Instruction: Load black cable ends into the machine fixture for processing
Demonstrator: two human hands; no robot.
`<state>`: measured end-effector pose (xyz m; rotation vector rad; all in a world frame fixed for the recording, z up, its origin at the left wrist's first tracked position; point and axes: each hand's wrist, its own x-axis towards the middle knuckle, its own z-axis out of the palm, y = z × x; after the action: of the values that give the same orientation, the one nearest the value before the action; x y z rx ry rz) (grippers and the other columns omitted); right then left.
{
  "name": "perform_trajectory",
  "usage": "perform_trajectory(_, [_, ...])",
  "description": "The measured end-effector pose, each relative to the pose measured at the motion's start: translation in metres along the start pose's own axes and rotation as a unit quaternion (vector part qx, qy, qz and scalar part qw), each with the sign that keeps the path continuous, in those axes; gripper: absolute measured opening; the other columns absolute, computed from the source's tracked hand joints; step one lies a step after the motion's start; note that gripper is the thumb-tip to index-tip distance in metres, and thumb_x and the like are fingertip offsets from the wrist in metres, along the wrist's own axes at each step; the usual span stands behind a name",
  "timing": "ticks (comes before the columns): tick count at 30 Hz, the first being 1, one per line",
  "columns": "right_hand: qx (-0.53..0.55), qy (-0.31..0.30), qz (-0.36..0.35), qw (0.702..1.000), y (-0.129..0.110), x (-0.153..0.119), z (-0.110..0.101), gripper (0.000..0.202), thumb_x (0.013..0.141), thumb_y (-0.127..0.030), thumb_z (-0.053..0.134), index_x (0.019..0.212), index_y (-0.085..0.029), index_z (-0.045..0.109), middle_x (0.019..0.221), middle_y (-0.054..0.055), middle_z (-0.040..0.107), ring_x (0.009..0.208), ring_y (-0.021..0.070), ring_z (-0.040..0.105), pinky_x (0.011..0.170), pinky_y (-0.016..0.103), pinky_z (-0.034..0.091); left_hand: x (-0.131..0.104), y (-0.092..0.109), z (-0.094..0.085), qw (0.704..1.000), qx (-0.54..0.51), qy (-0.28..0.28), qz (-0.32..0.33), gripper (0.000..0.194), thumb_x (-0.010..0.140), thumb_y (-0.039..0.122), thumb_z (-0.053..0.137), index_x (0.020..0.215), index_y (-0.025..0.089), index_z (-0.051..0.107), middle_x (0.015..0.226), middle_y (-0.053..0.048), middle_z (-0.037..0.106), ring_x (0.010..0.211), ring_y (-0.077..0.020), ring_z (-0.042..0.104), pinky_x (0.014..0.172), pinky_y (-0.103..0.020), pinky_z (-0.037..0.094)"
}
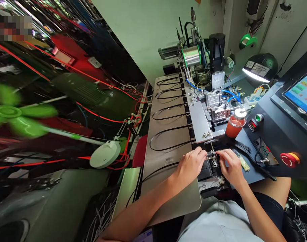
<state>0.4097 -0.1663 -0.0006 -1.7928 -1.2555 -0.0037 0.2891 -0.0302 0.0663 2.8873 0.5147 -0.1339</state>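
My left hand (191, 163) reaches in from the left of a small metal clamping fixture (213, 155) at the near end of the machine. Its fingers are closed on the end of a black cable (160, 169), whose tail runs back across the metal tabletop. On the fixture's other side, my right hand (230, 163) has thumb and forefinger pinched close to the clamp. Whatever lies between those fingertips is too small to make out. The two sets of fingertips are a short gap apart, with the fixture between them.
Several looped black cables lie along the metal tabletop (172, 117). Behind stand a solder wire spool (191, 55) and pneumatic cylinders (215, 99). At right are a red jar (234, 124), a black brush (243, 147), a lamp (263, 67) and a control panel (271, 141). A green fan (9, 112) stands left.
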Motion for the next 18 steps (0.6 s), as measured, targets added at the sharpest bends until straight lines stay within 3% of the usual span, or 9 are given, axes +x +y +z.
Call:
perform_trajectory(5, [0.025,0.053,0.055,0.997,-0.001,0.0,-0.009,0.025,0.088,-0.014,0.042,0.102,-0.019,0.061,0.079,0.005,0.063,0.068,0.0163,0.058,0.064,0.029,0.048,-0.001,0.001,0.001,1.0,0.004,-0.005,-0.002,0.02,0.096,0.022,0.041,0.097,0.018,0.061,0.092,-0.003,0.061,0.077,-0.0148,0.063,0.068,-0.025,0.049])
perform_trajectory(11, [0.071,0.01,0.082,0.994,-0.008,0.0,-0.01,0.019,0.088,-0.016,0.043,0.09,-0.019,0.062,0.075,0.003,0.062,0.063,0.0143,0.054,0.058,0.027,0.044,-0.001,0.0,0.003,1.0,0.01,0.003,-0.001,0.02,0.095,0.021,0.04,0.093,0.018,0.06,0.091,-0.003,0.06,0.075,-0.0147,0.062,0.066,-0.024,0.048])
perform_trajectory(18, [0.089,-0.001,0.069,0.994,-0.011,0.0,-0.007,0.019,0.089,-0.016,0.042,0.092,-0.019,0.061,0.074,0.002,0.061,0.065,0.0147,0.055,0.059,0.027,0.044,-0.002,0.003,0.0,1.0,0.016,0.006,0.004,0.02,0.095,0.019,0.039,0.093,0.018,0.059,0.089,-0.003,0.059,0.074,-0.0147,0.061,0.065,-0.024,0.048])
